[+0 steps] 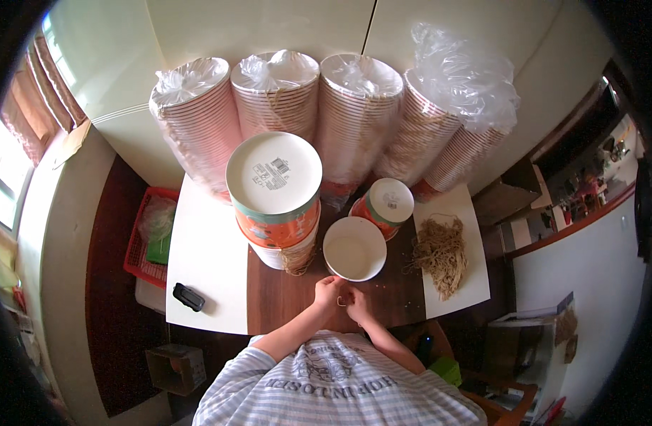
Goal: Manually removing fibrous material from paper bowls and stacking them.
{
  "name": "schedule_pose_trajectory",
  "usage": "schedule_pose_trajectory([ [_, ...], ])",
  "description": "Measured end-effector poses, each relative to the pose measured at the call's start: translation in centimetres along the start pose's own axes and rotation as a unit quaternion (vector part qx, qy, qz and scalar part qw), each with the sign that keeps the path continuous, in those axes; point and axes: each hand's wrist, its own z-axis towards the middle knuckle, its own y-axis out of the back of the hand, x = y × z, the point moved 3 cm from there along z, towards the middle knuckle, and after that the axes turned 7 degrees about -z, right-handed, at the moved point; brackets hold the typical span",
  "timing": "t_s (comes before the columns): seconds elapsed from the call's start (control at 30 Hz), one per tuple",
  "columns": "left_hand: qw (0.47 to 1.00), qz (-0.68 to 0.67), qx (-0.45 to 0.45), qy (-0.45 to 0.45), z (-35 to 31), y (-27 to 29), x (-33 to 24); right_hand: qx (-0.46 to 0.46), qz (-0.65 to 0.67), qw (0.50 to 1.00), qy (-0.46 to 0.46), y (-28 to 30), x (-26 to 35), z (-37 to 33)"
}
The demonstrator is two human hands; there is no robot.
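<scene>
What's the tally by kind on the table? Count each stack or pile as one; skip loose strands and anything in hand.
Tall wrapped tub stacks: 5
Upturned tub piles, white base up: 2
Open tub, white inside: 1
Tangled tan strand pile: 1
Small black object: 1
Total: 10

Shirt (326, 405): white with grey-blue stripes
Chest print (332, 364): dark letters around a drawn emblem
Left sleeve (242, 366): short, striped
Left hand (329, 292), right hand (358, 306): bare
</scene>
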Motion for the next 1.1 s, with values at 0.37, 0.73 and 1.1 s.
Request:
schedule_pose_trajectory([
  [0.37, 0.984, 0.145, 0.028, -0.098, 0.1, 2.0, -2.9, 0.106, 0.009, 0.992, 0.064, -2.3, -7.5, -3.3],
  [0.73, 0.574, 0.707, 0.047, -0.41, -2.2, -0.2, -8.2, 0.523, -0.256, 0.812, -0.037, 2.0, -18.1, -11.5],
  [1.1, 0.558, 0.609, 0.384, -0.412, -10.2, -3.4, -2.3, 0.256, 0.688, 0.675, -0.071, 9.3, 3.6, -5.3],
])
